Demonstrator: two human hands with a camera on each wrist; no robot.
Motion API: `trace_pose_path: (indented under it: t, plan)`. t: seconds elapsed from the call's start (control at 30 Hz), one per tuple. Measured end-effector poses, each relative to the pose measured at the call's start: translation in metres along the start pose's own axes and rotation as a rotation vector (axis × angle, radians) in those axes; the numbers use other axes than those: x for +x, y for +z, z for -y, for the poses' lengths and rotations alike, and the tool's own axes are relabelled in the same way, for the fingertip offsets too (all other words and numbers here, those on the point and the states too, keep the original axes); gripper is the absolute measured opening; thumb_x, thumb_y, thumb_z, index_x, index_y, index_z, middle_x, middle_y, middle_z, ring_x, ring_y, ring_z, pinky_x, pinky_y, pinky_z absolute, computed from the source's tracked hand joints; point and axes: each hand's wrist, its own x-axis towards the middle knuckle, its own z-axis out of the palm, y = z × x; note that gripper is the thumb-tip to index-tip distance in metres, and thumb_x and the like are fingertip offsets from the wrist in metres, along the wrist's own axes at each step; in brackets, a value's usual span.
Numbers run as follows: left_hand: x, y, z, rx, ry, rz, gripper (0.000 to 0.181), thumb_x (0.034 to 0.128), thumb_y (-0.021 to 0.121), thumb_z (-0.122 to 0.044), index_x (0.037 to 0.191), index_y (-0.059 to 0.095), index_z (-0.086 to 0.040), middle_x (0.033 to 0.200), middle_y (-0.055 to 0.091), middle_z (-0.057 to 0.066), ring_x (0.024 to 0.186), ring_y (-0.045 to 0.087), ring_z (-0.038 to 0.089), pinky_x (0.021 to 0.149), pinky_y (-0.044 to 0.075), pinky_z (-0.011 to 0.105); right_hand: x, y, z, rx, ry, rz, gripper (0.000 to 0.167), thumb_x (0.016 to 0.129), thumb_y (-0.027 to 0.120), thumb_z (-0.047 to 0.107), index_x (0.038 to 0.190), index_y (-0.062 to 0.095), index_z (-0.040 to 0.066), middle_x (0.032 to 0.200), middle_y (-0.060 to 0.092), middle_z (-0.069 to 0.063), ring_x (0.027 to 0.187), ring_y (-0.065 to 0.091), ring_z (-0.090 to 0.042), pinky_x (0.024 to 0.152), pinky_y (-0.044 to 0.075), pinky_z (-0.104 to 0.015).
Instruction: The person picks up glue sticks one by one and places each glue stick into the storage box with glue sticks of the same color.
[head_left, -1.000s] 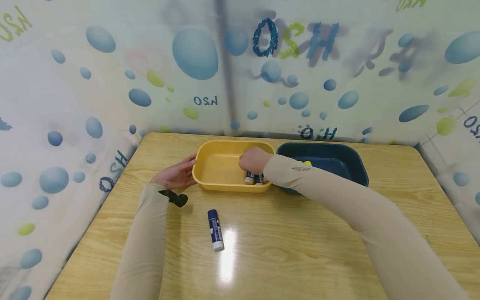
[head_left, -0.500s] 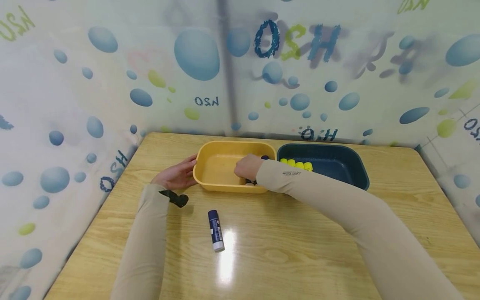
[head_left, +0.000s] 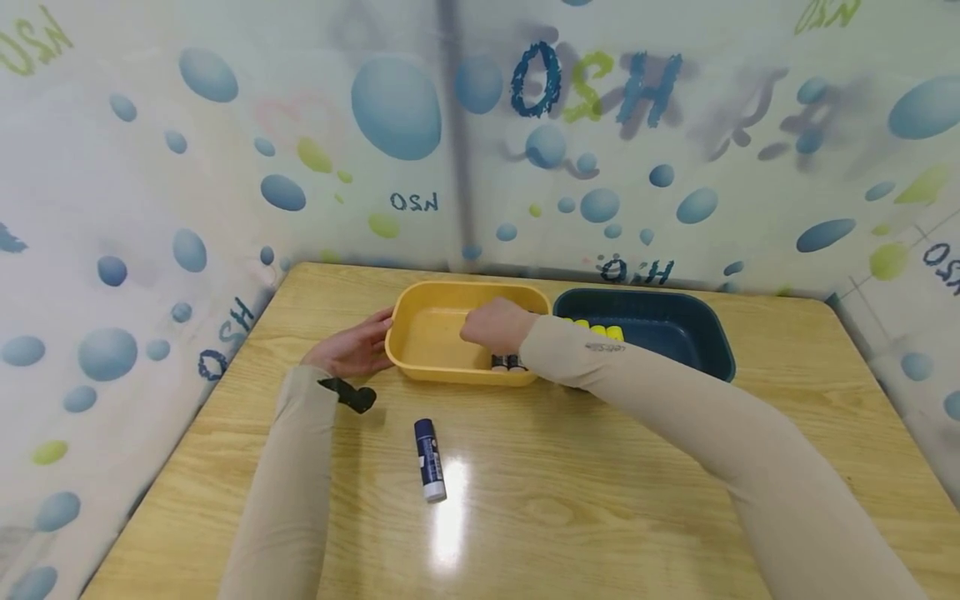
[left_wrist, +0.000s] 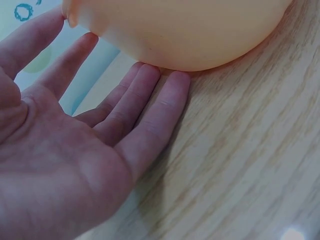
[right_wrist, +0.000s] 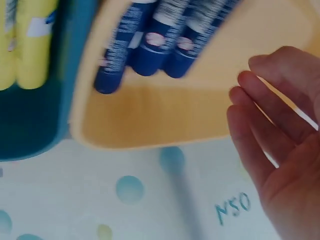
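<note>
My left hand is at the left end of the yellow bin, its extended fingertips touching the outer wall in the left wrist view. Over the inside of that bin is my right hand. In the right wrist view its fingers are loosely bent, with nothing between them. Three dark blue glue sticks lie side by side in the bin, apart from that hand; the head view shows only part of them. Another blue glue stick with a white end lies on the table in front.
A dark blue bin stands right beside the yellow one. Several yellow sticks lie at its left end, partly covered by my right sleeve. Behind the wooden table hangs a white patterned curtain.
My right hand has shifted slightly left, away from the glue sticks in the yellow bin. The left hand and the glue stick on the table stay where they were.
</note>
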Motion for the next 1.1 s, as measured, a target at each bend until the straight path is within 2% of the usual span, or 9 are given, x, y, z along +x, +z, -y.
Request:
trace_pose_path:
  t: [0.2, 0.37, 0.57, 0.73, 0.93, 1.1]
  plan:
    - [0.002, 0.000, 0.000, -0.017, -0.004, 0.006, 0.056, 0.1059, 0.040, -0.025, 0.156, 0.015, -0.030, 0.155, 0.018, 0.005, 0.127, 0.036, 0.020, 0.094, 0.047, 0.038, -0.009, -0.014, 0.010, 0.038, -0.001, -0.042, 0.017, 0.095, 0.060, 0.004, 0.109, 0.068, 0.011, 0.091, 0.062, -0.003, 0.074, 0.048, -0.017, 0.067, 0.042, -0.025]
    - [0.003, 0.000, 0.000, -0.001, 0.000, 0.006, 0.057, 0.1057, 0.041, -0.025, 0.156, 0.014, -0.030, 0.156, 0.017, 0.005, 0.125, 0.039, 0.019, 0.095, 0.046, 0.039, -0.016, -0.017, 0.021, 0.051, -0.015, -0.077, 0.023, 0.095, 0.061, 0.006, 0.115, 0.067, 0.014, 0.098, 0.064, -0.001, 0.080, 0.053, -0.018, 0.074, 0.046, -0.025]
    - [0.002, 0.000, 0.000, 0.018, -0.005, -0.016, 0.058, 0.1048, 0.043, -0.027, 0.156, 0.015, -0.030, 0.156, 0.019, 0.005, 0.129, 0.035, 0.021, 0.097, 0.045, 0.039, -0.023, -0.018, 0.035, 0.060, -0.037, -0.140, 0.019, 0.097, 0.060, 0.012, 0.113, 0.068, 0.016, 0.097, 0.065, 0.001, 0.081, 0.055, -0.017, 0.074, 0.045, -0.025]
    - [0.001, 0.000, 0.000, 0.025, -0.004, -0.005, 0.058, 0.1055, 0.041, -0.027, 0.156, 0.013, -0.030, 0.157, 0.015, 0.006, 0.131, 0.032, 0.022, 0.099, 0.043, 0.040, -0.026, -0.013, 0.047, 0.064, -0.077, -0.168, 0.017, 0.099, 0.058, 0.014, 0.112, 0.068, 0.017, 0.097, 0.064, 0.001, 0.082, 0.055, -0.015, 0.073, 0.045, -0.025]
    - [0.001, -0.001, 0.000, 0.047, 0.001, 0.014, 0.058, 0.1061, 0.039, -0.027, 0.157, 0.010, -0.030, 0.157, 0.014, 0.007, 0.129, 0.035, 0.021, 0.100, 0.042, 0.040, -0.025, -0.001, 0.065, 0.140, -0.114, -0.191, 0.017, 0.093, 0.063, 0.010, 0.107, 0.069, 0.016, 0.096, 0.065, 0.003, 0.084, 0.057, -0.014, 0.073, 0.046, -0.026]
    - [0.001, -0.001, 0.000, 0.057, 0.004, 0.017, 0.057, 0.1066, 0.037, -0.027, 0.157, 0.010, -0.029, 0.157, 0.014, 0.007, 0.128, 0.036, 0.021, 0.099, 0.043, 0.039, -0.022, 0.005, 0.079, 0.143, -0.139, -0.210, 0.019, 0.092, 0.063, 0.009, 0.107, 0.070, 0.018, 0.097, 0.065, 0.006, 0.085, 0.059, -0.012, 0.072, 0.046, -0.026]
